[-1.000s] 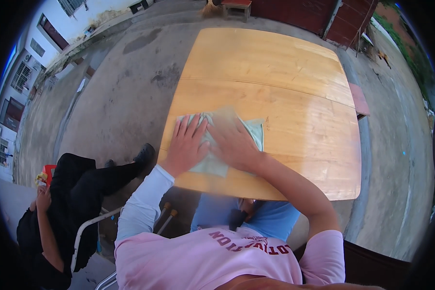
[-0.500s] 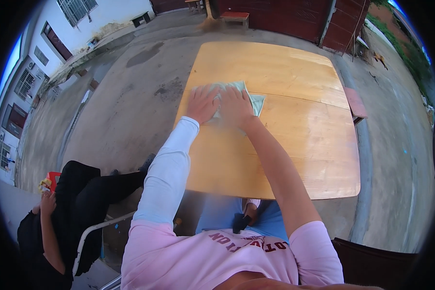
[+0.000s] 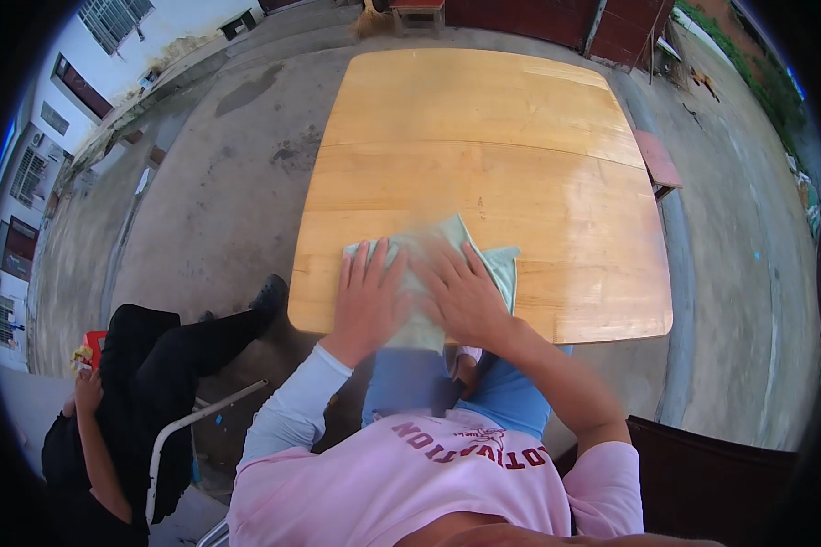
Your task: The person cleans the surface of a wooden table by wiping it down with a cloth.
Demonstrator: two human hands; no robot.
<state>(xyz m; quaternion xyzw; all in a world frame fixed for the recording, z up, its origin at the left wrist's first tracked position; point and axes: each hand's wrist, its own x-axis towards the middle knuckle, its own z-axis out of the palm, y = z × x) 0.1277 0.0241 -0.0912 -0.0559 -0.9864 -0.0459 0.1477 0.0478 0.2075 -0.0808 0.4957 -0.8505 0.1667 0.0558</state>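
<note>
A pale green cloth [image 3: 500, 264] lies spread on the wooden table [image 3: 483, 109] at its near edge, partly draping over the edge toward me. My left hand [image 3: 370, 296] rests flat on the cloth's left part, fingers stretched out and pointing away. Beside it, my right hand [image 3: 461, 287] presses flat on the cloth too, its fingers spread and angled to the left. A blurred smear in the picture's middle hides part of the cloth between the hands. A pale sleeve covers my left forearm; the right one is bare.
At the left a seated person in black [image 3: 155, 374] holds a small red thing [image 3: 93, 346], near a white metal chair arm [image 3: 196, 415]. A reddish stool [image 3: 657, 159] stands at the table's right side. Another stool [image 3: 418, 11] and a broom [image 3: 371, 20] are beyond the far edge.
Both my hands have drawn the cloth from the table's left middle back to its near edge. My elbows are now more bent, and the view has shifted slightly.
</note>
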